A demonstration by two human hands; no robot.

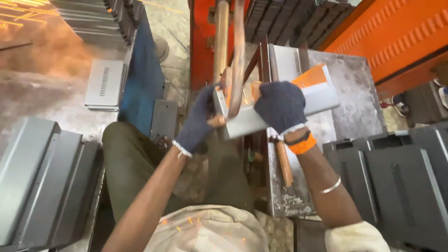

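Both gloved hands clamp a grey sheet-metal panel (261, 112): left hand (198, 121) grips its near end, right hand (280, 107) pins its top, at the bench's (345, 88) left edge under copper welder arms (238, 56). Stiff, light, sharp-edged; hold by folded edges.

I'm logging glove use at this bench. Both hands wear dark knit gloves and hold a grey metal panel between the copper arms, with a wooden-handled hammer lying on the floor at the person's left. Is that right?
Not quite. The hammer lies on the steel table, just under the right hand, not on the floor at the left. The head view shows this. The rest holds: the left hand and the right wear dark knit gloves and hold the grey panel at the copper arms.
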